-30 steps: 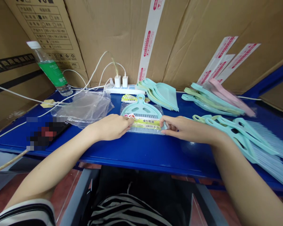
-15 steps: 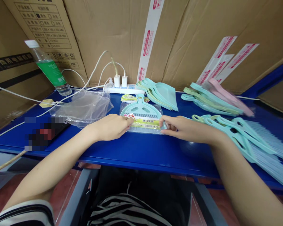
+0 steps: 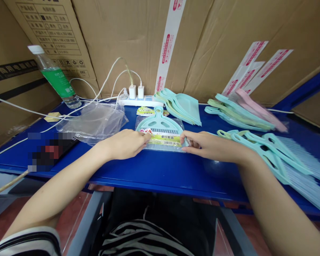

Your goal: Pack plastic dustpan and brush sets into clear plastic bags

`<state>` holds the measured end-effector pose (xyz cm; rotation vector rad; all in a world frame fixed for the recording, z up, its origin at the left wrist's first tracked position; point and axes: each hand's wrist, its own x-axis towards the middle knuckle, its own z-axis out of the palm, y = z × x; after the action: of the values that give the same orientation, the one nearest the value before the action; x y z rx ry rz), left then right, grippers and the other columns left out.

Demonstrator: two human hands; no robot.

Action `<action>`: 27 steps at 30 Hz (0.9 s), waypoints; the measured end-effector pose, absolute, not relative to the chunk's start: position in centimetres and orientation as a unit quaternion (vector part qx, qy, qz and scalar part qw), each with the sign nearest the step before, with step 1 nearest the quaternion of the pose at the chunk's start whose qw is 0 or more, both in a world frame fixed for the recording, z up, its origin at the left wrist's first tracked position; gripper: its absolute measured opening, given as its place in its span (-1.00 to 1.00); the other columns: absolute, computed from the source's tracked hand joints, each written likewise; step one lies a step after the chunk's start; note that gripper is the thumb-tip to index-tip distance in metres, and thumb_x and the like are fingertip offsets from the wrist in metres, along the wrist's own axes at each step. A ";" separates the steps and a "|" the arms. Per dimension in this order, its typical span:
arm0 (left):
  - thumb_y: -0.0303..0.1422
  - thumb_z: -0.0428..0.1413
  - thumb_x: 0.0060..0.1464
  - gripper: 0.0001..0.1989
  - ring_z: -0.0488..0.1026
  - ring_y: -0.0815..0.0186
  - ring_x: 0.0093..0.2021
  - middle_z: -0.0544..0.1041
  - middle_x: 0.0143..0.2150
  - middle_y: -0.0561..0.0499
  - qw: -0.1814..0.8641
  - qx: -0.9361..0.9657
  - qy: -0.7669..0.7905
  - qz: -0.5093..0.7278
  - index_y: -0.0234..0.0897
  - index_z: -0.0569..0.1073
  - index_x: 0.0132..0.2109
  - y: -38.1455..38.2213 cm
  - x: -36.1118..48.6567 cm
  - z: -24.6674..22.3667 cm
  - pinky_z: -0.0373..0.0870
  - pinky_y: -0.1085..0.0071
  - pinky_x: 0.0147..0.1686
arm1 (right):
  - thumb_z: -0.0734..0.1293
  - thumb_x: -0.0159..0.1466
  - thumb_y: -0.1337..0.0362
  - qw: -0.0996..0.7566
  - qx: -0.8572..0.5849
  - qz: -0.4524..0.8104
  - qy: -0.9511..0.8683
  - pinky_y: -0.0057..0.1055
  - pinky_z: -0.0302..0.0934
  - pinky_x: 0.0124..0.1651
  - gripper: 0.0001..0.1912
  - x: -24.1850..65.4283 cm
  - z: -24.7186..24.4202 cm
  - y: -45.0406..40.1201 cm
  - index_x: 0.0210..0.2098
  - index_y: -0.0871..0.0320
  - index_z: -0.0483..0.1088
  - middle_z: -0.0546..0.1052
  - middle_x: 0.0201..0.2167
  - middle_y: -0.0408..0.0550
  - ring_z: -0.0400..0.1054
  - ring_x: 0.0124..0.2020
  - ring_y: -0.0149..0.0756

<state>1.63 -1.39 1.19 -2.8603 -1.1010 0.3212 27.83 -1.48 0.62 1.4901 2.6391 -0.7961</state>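
A light-blue hand brush (image 3: 158, 122) lies in a clear plastic bag (image 3: 160, 147) on the blue table, its handle pointing away from me. Across its bristles is a green and white label card (image 3: 167, 138). My left hand (image 3: 126, 144) is closed at the bag's left edge, thumb and fingertips over the end of the card. On the other side, my right hand (image 3: 202, 145) pinches the bag's right edge with curled fingers. Just beyond the brush handle sit more label cards (image 3: 146, 111).
Stacked dustpans (image 3: 185, 105) stand behind the bag, more wrapped dustpans (image 3: 242, 112) at the back right. Loose brushes (image 3: 272, 153) lie right. Clear bags (image 3: 98, 119), a water bottle (image 3: 58, 80), a power strip (image 3: 149, 100) and white cables occupy the left and back, against cardboard (image 3: 128, 28).
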 end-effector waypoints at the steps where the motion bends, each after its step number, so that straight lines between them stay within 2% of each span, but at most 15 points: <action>1: -0.41 -0.17 0.30 -0.79 0.51 0.24 -0.39 0.58 -0.26 -0.10 0.029 -0.927 -0.358 0.105 -0.30 0.34 -0.10 -1.4 1.6 1.2 0.29 0.36 -0.43 | 0.14 0.27 0.02 0.005 0.476 -0.254 0.842 -0.34 0.07 -0.42 -0.76 27.8 0.6 -1.5 -0.26 0.05 0.19 0.38 -0.55 -0.17 0.26 -0.53 -0.28; 11: -0.41 -0.16 0.30 -0.81 0.52 0.22 -0.37 0.58 -0.26 -0.09 0.033 -0.924 -0.363 0.116 -0.29 0.34 -0.11 -1.5 1.7 1.3 0.31 0.36 -0.42 | 0.15 0.27 0.08 0.013 0.484 -0.251 0.838 -0.35 0.06 -0.42 -0.81 27.7 0.8 -1.6 -0.26 0.05 0.18 0.36 -0.55 -0.19 0.25 -0.52 -0.28; 27: -0.41 -0.16 0.31 -0.80 0.54 0.19 -0.35 0.59 -0.23 -0.11 0.035 -0.923 -0.364 0.123 -0.31 0.34 -0.10 -1.5 1.8 1.4 0.29 0.34 -0.43 | 0.15 0.27 0.07 0.012 0.485 -0.249 0.838 -0.35 0.06 -0.43 -0.81 27.7 0.9 -1.6 -0.27 0.05 0.18 0.36 -0.56 -0.19 0.25 -0.53 -0.28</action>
<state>1.76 -1.52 1.39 -2.8352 -1.1172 0.3777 27.65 -1.61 0.89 1.5127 2.6126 -0.7759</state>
